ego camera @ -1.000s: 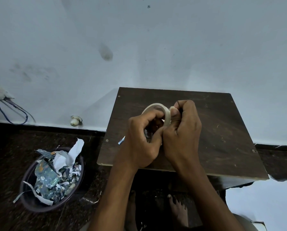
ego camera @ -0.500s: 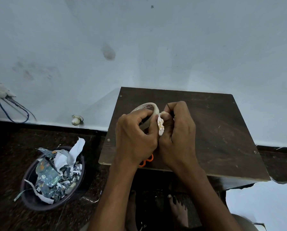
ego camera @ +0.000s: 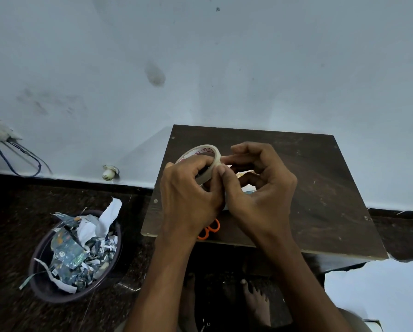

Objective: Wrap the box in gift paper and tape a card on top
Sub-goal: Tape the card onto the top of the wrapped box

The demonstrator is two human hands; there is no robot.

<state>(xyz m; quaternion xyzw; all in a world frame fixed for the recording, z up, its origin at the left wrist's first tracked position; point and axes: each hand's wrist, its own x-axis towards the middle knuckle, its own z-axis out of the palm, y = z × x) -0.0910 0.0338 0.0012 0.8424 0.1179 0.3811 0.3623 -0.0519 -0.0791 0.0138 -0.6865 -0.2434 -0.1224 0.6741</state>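
Observation:
My left hand (ego camera: 188, 195) grips a roll of pale tape (ego camera: 202, 155) above the dark wooden table (ego camera: 320, 188). My right hand (ego camera: 258, 185) sits right beside it, its thumb and forefinger pinching at the roll's rim, the other fingers curled. Bits of patterned paper (ego camera: 245, 174) show through the gap under my right hand; what they belong to is hidden. The orange handles of scissors (ego camera: 209, 232) peek out below my left hand near the table's front edge. No box or card is plainly visible.
A dark round bin (ego camera: 42, 267) full of torn gift-paper scraps stands on the floor to the left. A pale wall rises right behind the table. Wires (ego camera: 21, 161) hang at far left. Bare feet (ego camera: 256, 300) show under the table.
The right hand has opened out somewhat and shifted right, and its thumb and finger now work at the roll's rim. The tape roll is tilted flatter than a second ago.

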